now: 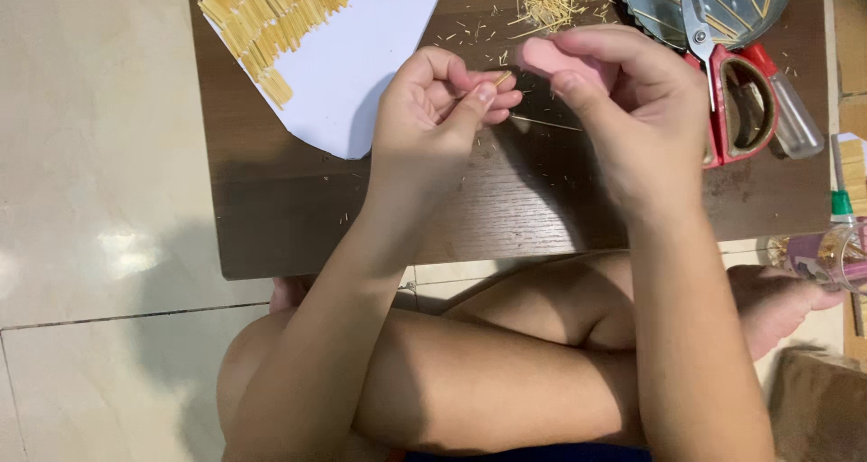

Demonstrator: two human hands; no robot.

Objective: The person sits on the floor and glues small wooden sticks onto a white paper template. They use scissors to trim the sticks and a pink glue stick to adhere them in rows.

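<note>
Pinching a thin, pale straw sliver (499, 80) between thumb and forefinger, the left hand (433, 110) curls into a loose fist above the middle of the dark, wood-grained tabletop (298, 209); its grip is closed tight on the sliver, wrist bent up from a forearm rising from 7 o'clock. The right hand (632, 110) sits just beside it at 3 o'clock, fingers arched over a smooth, rounded pink block (551, 57), which its grip is closed around; the block nearly meets the sliver's tip. A second long sliver (546, 123) lies flat on the wood beneath both hands. At 11 o'clock a white sheet of paper (361, 56) carries neat rows of short golden straw pieces (271, 19). At 12 o'clock lies a loose heap of straw trimmings (546, 6). At 2 o'clock, red-handled scissors (736, 92) rest partly on a round metal tray (750, 6), with a clear tube (795, 114) alongside. The low tabletop stands on glossy cream floor tiles (90, 200), and crossed bare legs fill the 6 o'clock foreground.
</note>
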